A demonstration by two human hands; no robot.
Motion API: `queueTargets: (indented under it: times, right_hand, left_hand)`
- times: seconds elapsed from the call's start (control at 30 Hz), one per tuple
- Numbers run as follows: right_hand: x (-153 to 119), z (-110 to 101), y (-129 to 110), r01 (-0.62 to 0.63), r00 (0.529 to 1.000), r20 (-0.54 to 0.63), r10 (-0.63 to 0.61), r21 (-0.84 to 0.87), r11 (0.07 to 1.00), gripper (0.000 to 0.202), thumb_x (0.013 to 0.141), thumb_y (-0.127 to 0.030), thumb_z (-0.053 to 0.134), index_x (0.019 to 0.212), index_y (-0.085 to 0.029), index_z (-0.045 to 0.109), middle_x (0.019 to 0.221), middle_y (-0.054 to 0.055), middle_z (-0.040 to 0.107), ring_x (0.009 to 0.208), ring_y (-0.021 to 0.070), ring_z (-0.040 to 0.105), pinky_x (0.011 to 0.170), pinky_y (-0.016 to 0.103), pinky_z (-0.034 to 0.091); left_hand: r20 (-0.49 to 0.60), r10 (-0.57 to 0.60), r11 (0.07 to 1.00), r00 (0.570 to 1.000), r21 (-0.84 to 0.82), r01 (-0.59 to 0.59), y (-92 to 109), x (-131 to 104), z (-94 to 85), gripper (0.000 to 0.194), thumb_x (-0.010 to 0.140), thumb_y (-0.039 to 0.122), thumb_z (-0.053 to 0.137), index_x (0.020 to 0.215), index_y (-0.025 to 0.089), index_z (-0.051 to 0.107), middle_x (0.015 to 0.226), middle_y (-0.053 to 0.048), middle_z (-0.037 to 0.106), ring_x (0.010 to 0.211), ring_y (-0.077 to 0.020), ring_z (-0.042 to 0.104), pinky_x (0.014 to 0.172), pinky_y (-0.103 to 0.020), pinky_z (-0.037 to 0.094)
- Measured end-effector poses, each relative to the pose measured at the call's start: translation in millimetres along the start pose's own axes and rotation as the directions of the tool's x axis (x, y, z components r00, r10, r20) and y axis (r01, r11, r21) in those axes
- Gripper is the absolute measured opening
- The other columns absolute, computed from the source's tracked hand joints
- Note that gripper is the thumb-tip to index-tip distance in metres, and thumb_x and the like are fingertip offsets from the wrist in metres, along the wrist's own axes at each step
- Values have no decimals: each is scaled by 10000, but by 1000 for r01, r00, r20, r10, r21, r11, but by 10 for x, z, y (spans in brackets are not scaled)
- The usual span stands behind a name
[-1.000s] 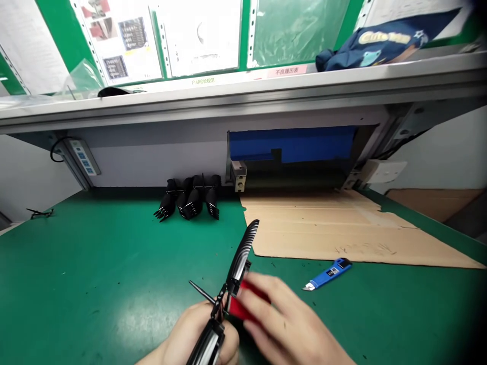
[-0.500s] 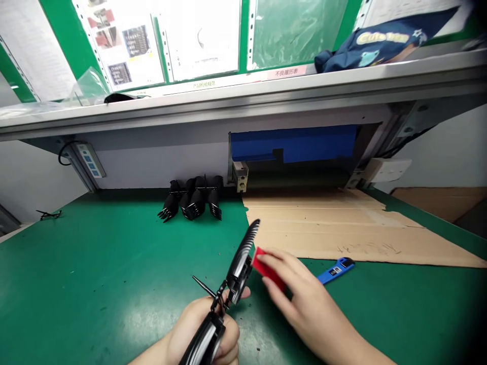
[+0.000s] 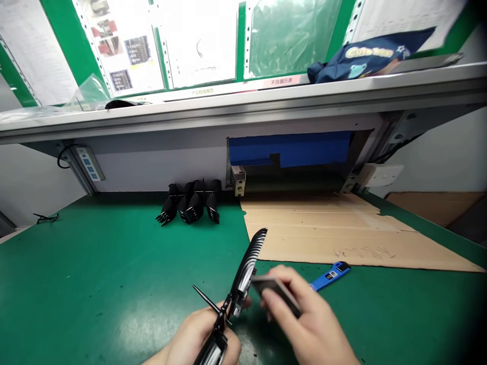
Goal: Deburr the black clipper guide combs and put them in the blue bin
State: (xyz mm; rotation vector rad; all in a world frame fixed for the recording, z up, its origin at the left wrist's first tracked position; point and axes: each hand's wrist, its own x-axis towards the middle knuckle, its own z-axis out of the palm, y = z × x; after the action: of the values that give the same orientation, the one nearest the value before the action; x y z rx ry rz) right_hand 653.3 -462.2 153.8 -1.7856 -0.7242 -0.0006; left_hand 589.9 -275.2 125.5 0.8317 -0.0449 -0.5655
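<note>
Inside your curled left hand (image 3: 201, 327): one black ribbed plastic piece (image 3: 247, 268), work seemingly part-done, remainder unclear; pinched in your right hand (image 3: 304, 314): one flat grey block (image 3: 281, 293).

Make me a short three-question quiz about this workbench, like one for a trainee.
1. Which hand holds the ribbed black piece?
2. Where does the black bundle at the back of the table lie, compared with the cardboard? (a) left of it (b) on top of it (c) right of it
3. True or false: one of the person's hands is empty.

Key: 1. The left hand. 2. (a). 3. False; the right hand holds a flat gray block.
</note>
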Motion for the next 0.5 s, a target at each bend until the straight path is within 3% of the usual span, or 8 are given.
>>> queueTargets:
  times: [0.07, 0.1, 0.17, 0.23, 0.33, 0.4, 0.5]
  right_hand:
    - [16, -37, -1, 135, 988, 83, -131, -42, 990, 157, 982, -317, 440, 947, -221, 560, 865, 15, 570, 758, 146, 553, 680, 240, 454]
    - [25, -53, 3, 161, 985, 70, -155, -77, 984, 150, 984, -296, 437, 945, -226, 564, 886, 17, 569, 785, 146, 552, 698, 240, 450]
    - [45, -83, 21, 140, 988, -44, -149, -153, 978, 119, 987, -267, 449, 986, -242, 564, 918, 14, 563, 835, 143, 548, 734, 233, 442]
    - [61, -107, 39, 156, 982, -78, -173, -186, 970, 124, 985, -241, 454, 1051, -251, 559, 959, 21, 550, 876, 144, 544, 764, 233, 442]
    - [65, -124, 19, 253, 967, 54, -247, -156, 955, 201, 986, -188, 396, 1082, -241, 565, 991, 40, 530, 867, 141, 544, 751, 236, 454]
    - [70, -144, -27, 241, 964, 141, -225, -105, 965, 224, 985, -179, 379, 1033, -232, 591, 962, 38, 539, 835, 137, 551, 725, 235, 460]
    - [94, -196, -104, 159, 956, 250, -152, -6, 987, 214, 983, -222, 421, 946, -222, 631, 903, 32, 575, 828, 150, 572, 752, 256, 472]
  left_hand:
    - [27, -61, 998, 998, 28, 60, 18, -17, 2, 582, 897, 495, 392, 457, 132, 506, 394, -30, 394, 357, -92, 336, 434, -245, 165]
    - [35, -60, 998, 998, 26, 59, 24, -22, -2, 569, 900, 487, 388, 487, 125, 536, 399, -26, 393, 360, -90, 327, 443, -248, 162]
    - [36, -23, 1000, 999, -1, 23, 25, -23, -18, 430, 887, 453, 440, 718, 119, 651, 410, 5, 395, 365, -94, 325, 459, -241, 172]
    - [28, 0, 1000, 1000, -23, 1, 15, -14, -44, 361, 871, 441, 486, 870, 131, 671, 414, 22, 400, 366, -99, 341, 459, -235, 171]
    - [102, -97, 995, 990, -6, 99, -6, 2, -96, 561, 892, 533, 398, 608, 105, 623, 397, -11, 395, 350, -88, 308, 434, -259, 119]
    - [181, -160, 986, 970, -15, 166, -15, 2, -117, 683, 898, 599, 292, 449, 136, 518, 374, -20, 353, 335, -86, 268, 425, -290, 93]
    - [187, -164, 982, 969, -64, 178, -17, -8, -96, 652, 894, 605, 326, 454, 153, 492, 392, -4, 345, 352, -82, 255, 448, -287, 108]
